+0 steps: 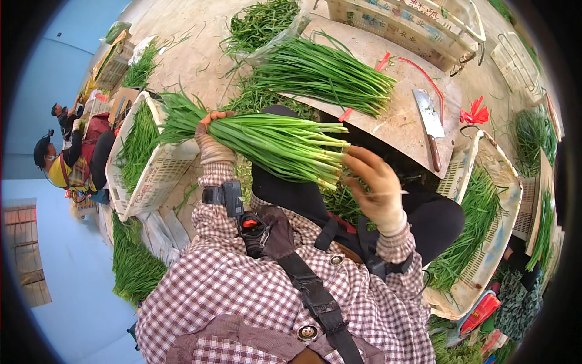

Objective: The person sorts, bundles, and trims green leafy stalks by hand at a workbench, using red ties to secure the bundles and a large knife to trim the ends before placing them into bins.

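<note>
A thick bunch of garlic chives [279, 139] lies sideways above my lap, pale stem ends to the right, leaf tips to the left. My left hand [213, 136], in a fingerless wrap, is closed around its leafy part. At the stem ends is my right hand [377, 185], its fingers stretched and apart, fingertips at the ends; whether they press on them is hard to see. Beyond, a second pile of chives [327, 73] rests on a board [415, 155]. To its right on the board lies a cleaver [429, 121] with a brown wooden handle.
Chive-filled plastic crates stand left [154, 191] and right [506, 206]. An upright crate [394, 27] sits behind the board. Red ties [474, 112] hang by its right edge. Loose leaves [270, 100] litter the floor. Co-workers [73, 151] sit at far left.
</note>
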The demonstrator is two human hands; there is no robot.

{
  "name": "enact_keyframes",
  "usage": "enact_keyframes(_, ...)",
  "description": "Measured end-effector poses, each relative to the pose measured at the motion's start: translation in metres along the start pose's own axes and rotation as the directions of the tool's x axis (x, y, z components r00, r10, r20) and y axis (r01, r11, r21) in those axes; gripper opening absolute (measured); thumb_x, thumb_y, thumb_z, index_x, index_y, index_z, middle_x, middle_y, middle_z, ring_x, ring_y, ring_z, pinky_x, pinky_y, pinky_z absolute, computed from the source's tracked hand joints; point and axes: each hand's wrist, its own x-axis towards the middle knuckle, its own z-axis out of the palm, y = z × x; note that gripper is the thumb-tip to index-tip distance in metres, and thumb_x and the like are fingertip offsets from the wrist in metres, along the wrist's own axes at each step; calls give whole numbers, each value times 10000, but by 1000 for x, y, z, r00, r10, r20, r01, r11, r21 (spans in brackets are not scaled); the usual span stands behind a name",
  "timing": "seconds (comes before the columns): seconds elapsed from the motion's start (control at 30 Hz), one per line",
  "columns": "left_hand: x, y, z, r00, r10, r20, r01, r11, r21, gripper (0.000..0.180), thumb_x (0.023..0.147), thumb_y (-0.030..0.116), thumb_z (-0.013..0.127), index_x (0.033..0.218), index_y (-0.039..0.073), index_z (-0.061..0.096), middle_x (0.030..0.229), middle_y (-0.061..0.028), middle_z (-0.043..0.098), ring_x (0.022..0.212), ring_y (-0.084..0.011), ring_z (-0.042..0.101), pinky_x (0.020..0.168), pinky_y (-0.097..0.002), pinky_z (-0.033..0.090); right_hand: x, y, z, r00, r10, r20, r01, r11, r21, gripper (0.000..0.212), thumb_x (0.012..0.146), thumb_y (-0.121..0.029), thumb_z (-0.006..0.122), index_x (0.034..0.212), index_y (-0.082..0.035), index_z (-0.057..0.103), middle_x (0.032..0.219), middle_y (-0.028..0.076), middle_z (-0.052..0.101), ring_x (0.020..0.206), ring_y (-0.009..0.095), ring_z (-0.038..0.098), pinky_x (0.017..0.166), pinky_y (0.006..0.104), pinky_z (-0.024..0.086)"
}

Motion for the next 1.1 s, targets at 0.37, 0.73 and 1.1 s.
enact_keyframes(0.37,36,6,-56,929,-163,-333,212,970,116,265,805,239,470,905,27,595,1006,-158,618,884,-323,571,856,-469,454,-55,52,-19,948,317,12,-268,820,-505,108,697,-91,662,800,-63,641,906,68,631,770,270,600,674,378,475)
enact_keyframes(0.73,32,-12,-47,899,-234,-370,270,962,49,240,828,240,443,930,54,555,994,-138,601,897,-320,556,852,-505,448,18,-11,19,959,182,-217,-196,980,-45,309,736,-141,687,1015,-66,577,1007,97,586,550,208,573,528,328,460)
enact_keyframes(1.1,18,-8,-30,990,7,139,-22,994,107,203,724,257,589,805,71,597,881,-108,630,841,-259,581,835,-437,475,-61,175,28,711,618,-335,-534,785,315,221,804,-111,633,1004,-20,612,874,73,641,722,124,602,657,248,480)
